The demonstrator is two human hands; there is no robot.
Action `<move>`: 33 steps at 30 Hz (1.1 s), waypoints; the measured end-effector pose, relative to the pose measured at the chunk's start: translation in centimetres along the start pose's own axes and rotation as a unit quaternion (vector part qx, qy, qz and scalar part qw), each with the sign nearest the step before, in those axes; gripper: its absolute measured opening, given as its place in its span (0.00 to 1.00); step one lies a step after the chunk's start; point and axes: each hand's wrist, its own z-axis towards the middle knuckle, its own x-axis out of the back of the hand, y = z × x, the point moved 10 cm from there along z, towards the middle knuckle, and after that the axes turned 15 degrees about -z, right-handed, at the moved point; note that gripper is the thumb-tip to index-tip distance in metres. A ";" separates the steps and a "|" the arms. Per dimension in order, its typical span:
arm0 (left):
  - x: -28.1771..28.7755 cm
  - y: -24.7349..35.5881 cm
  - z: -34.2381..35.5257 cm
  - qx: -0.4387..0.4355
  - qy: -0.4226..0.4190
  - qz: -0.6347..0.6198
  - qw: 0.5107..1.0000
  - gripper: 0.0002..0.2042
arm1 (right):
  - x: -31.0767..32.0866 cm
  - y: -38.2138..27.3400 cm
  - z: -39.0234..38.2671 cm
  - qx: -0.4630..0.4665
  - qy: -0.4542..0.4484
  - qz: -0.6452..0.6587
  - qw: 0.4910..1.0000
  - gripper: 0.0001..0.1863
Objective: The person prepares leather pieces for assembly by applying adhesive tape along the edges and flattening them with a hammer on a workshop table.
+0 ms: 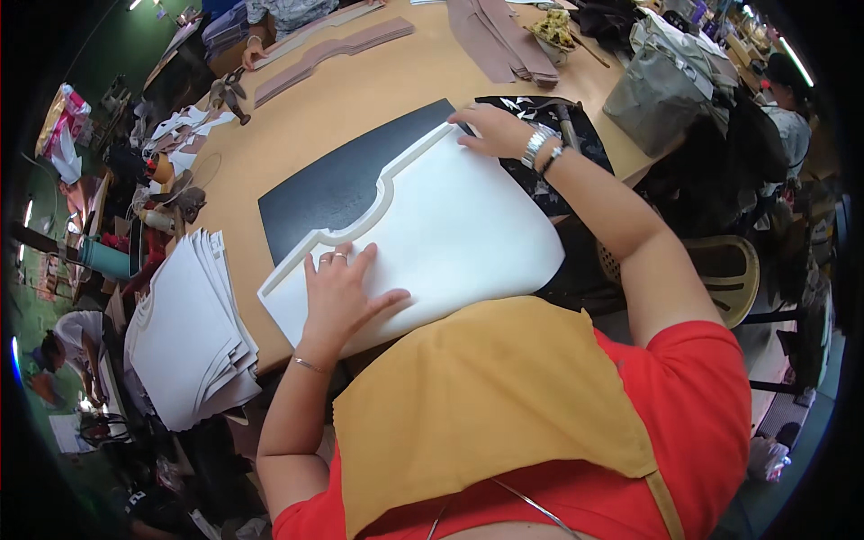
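Note:
A large white panel (459, 216) of smooth, leather-like sheet lies in front of me, its near edge meeting my mustard apron. Along its far side runs a narrow off-white raised border (389, 187) with a curved notch in the middle. My left hand (340, 286) rests flat on the panel with fingers spread, the fingertips close to the border left of the notch. At the far right corner, my right hand (497, 132) has thumb and fingers closed about the border's end. Beneath the panel sits a dark board (337, 171).
White cut panels (184, 333) are stacked at the table's left edge. Brown strips (333, 56) and brown pieces (499, 45) lie farther back. A hammer (567, 126) rests on a dark scrap-covered surface at right, near a grey bag (657, 94). Another person's hand (255, 54) is at far left.

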 end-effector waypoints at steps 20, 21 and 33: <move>-3.5 -2.9 21.6 0.075 0.020 -0.359 0.930 0.20 | -4.1 -1.3 6.5 0.051 -0.151 -0.019 0.987 0.14; -3.7 -2.7 21.8 0.074 0.010 -0.362 0.929 0.18 | -3.9 -1.4 6.4 0.060 -0.144 -0.025 0.987 0.12; -2.7 1.1 19.7 -0.179 0.152 -0.137 0.962 0.08 | -2.8 -3.3 2.1 0.160 -0.020 -0.249 0.955 0.16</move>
